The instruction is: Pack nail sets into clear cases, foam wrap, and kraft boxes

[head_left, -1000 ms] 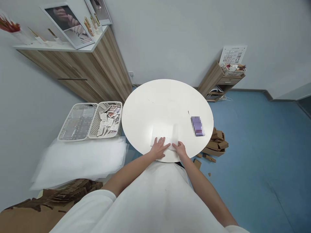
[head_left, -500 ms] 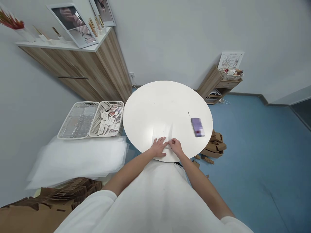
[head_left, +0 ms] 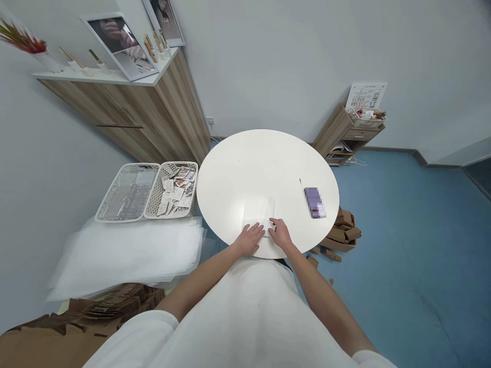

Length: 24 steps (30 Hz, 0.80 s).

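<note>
A thin translucent white sheet (head_left: 258, 209), like plastic film or tissue, lies on the white round table (head_left: 264, 158) near its front edge. Its right side looks folded over. My left hand (head_left: 250, 239) rests flat on the near part of the sheet with the fingers stretched out. Close beside it, my right hand (head_left: 281, 234) touches the sheet's right side, thumb and forefinger apart with a small gap between them. Nothing shows in that gap. Pale sheet on pale table makes the sheet's exact edges hard to see.
A blurred purple item (head_left: 314, 202) and a small dark object (head_left: 300, 181) lie on the table's right. At left stand a basket of cards (head_left: 152, 202), a basket of clear cases (head_left: 100, 214) and white sheets (head_left: 141, 250). Cardboard pieces (head_left: 343, 232) sit on the floor.
My right thumb and forefinger have parted from a pinch at the sheet. My left hand has shifted slightly left and down, and the folded right side lies somewhat flatter.
</note>
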### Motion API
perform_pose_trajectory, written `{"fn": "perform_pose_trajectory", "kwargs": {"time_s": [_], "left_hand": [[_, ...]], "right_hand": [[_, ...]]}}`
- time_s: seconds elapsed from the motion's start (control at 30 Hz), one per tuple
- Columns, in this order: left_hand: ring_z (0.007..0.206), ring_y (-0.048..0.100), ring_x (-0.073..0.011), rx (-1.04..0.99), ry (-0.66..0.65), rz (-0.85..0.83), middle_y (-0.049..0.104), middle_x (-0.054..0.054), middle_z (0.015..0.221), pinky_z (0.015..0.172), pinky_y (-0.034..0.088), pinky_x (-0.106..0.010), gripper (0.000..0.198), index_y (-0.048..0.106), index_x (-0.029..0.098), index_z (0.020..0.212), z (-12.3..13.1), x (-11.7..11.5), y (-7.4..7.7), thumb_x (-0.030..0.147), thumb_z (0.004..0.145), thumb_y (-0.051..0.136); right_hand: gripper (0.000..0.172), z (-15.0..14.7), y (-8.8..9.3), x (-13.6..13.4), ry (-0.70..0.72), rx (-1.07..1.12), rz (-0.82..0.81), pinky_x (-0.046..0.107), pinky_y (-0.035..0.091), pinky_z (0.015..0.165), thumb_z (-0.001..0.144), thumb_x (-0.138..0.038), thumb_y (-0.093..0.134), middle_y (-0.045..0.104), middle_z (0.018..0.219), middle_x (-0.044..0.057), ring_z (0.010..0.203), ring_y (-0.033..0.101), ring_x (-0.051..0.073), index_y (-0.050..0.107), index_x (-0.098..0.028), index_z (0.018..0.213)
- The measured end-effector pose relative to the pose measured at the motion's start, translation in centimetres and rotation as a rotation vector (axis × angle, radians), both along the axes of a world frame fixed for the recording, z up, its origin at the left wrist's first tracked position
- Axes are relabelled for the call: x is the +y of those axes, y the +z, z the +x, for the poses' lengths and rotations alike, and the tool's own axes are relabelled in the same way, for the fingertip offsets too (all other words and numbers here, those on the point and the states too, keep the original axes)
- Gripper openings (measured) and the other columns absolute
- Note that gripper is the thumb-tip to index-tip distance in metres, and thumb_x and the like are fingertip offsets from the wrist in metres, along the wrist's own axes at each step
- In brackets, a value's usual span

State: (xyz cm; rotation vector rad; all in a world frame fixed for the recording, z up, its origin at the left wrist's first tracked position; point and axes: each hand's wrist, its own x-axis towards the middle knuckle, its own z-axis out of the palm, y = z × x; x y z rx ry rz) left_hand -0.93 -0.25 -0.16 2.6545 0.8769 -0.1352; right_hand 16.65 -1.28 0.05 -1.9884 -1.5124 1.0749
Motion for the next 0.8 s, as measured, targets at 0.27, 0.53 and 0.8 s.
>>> {"fn": "perform_pose_trajectory", "kwargs": {"time_s": [0.27, 0.53, 0.8], "left_hand": [[0.128, 0.021, -0.0315, -0.147, 0.713, -0.177, 0.025, -0.016, 0.139, 0.098, 0.023, -0.046, 0.061, 0.030, 0.018, 0.128, -2.1, -1.1, -1.0, 0.032, 0.074, 0.053], [0.094, 0.054, -0.0186, -0.514, 1.324, -0.728, 0.051, -0.012, 0.108, 0.079, 0.043, -0.028, 0.074, 0.024, 0.013, 0.128, -2.6, -1.5, -2.0, 0.028, 0.067, 0.064], [0.052, 0.048, -0.0067, -0.617, 1.375, -0.812, 0.049, 0.001, 0.067, 0.055, 0.041, -0.022, 0.034, 0.049, 0.012, 0.099, -2.6, -0.3, -1.3, 0.028, 0.071, 0.062]], "right_hand": [[0.046, -1.3, -1.0, -0.4, 0.143, -0.302, 0.041, 0.031, 0.044, 0.078, 0.075, -0.020, 0.050, 0.038, 0.122, 0.011, 0.095, 0.054, 0.021, 0.043, -0.020, 0.121], [0.047, -2.4, -1.8, -0.4, 0.163, -0.202, 0.039, 0.031, 0.044, 0.079, 0.074, -0.021, 0.050, 0.037, 0.122, 0.008, 0.095, 0.054, 0.020, 0.043, -0.022, 0.120], [0.046, -3.2, -2.2, -1.1, 0.156, -0.132, 0.066, 0.031, 0.043, 0.082, 0.074, -0.020, 0.049, 0.036, 0.121, 0.008, 0.100, 0.051, 0.019, 0.043, -0.022, 0.120]]}}
